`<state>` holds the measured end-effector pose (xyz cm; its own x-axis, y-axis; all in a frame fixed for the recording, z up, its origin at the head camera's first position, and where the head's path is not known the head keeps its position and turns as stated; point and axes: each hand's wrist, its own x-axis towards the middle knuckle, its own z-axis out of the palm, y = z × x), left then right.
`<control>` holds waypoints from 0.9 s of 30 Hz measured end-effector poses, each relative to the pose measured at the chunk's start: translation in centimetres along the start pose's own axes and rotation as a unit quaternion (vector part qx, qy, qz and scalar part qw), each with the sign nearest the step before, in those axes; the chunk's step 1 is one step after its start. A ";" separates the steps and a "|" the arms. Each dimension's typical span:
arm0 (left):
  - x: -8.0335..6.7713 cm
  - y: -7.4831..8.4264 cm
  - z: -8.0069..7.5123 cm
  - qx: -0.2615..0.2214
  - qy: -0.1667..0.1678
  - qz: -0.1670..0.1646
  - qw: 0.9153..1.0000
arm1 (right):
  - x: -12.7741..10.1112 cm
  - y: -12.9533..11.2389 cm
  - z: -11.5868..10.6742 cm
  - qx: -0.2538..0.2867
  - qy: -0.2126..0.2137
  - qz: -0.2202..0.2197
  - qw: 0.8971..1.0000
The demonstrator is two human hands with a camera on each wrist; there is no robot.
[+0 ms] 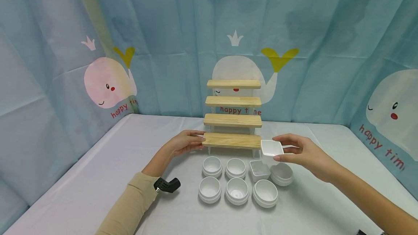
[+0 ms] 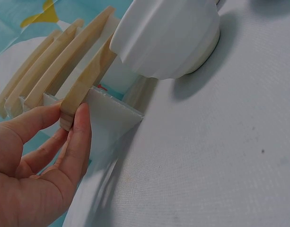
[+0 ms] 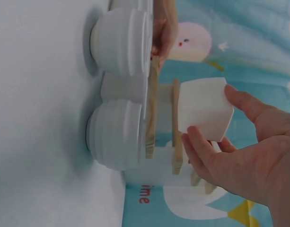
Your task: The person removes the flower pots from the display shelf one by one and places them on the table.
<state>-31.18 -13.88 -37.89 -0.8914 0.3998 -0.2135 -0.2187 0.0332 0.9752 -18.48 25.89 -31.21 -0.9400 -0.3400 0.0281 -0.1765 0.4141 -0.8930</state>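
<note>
A four-tier wooden display stand (image 1: 232,141) rises like steps on thin clear supports. At the left end of its lowest board (image 2: 76,97), my left hand (image 1: 185,143) pinches the wood between thumb and fingers. My right hand (image 1: 302,154) holds a small white square bowl (image 1: 272,148) by its side, just off the right end of the lowest board. In the right wrist view this bowl (image 3: 206,108) sits between the thumb and fingers of the right hand (image 3: 258,153), raised above the table.
In front of the stand are several white round bowls (image 1: 237,192) in two rows, with another square bowl (image 1: 260,171) among them. A white cloth covers the table (image 1: 176,213). Behind hangs a light blue curtain (image 1: 163,75) printed with whales.
</note>
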 end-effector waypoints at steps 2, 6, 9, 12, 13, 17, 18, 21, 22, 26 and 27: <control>0.0 0.0 0.0 0.001 0.000 0.000 1.000 | -0.2 0.1 0.0 -0.002 0.002 -0.001 1.000; 0.0 0.0 0.0 0.001 0.000 -0.001 1.000 | -0.7 0.2 0.0 -0.004 0.005 0.000 1.000; 0.0 0.0 0.0 0.000 0.000 -0.002 1.000 | -1.0 0.2 -0.1 -0.005 0.007 0.003 1.000; 0.0 0.0 0.0 -0.001 -0.001 -0.001 1.000 | -1.4 0.3 -0.2 -0.004 0.008 0.006 1.000; 0.0 0.0 0.0 -0.001 -0.001 -0.001 1.000 | -1.5 0.4 -0.2 -0.003 0.008 0.005 1.000; 0.0 0.0 0.0 0.001 -0.002 0.001 1.000 | -1.8 0.6 -0.2 0.005 0.004 0.004 1.000; 0.0 0.0 0.0 0.001 -0.002 0.001 1.000 | -1.9 0.7 -0.3 0.006 0.004 0.004 1.000; 0.0 0.0 0.0 0.002 -0.002 0.000 1.000 | -2.2 0.9 -0.4 0.004 0.002 0.003 1.000; -0.1 0.0 0.0 0.002 -0.001 0.000 1.000 | -2.3 0.9 -0.4 0.004 0.002 0.005 1.000; -0.1 0.0 0.0 0.000 0.000 -0.001 1.000 | -2.8 1.2 -0.5 -0.002 0.003 0.007 1.000; -0.1 0.0 0.0 -0.001 0.001 -0.002 1.000 | -3.0 1.2 -0.5 -0.004 0.002 0.007 1.000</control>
<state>-31.11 -13.89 -37.83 -0.8908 0.3987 -0.2182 -0.2239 0.0329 0.9741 -16.08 27.86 -32.15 -0.9438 -0.3300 0.0171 -0.1649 0.4257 -0.8897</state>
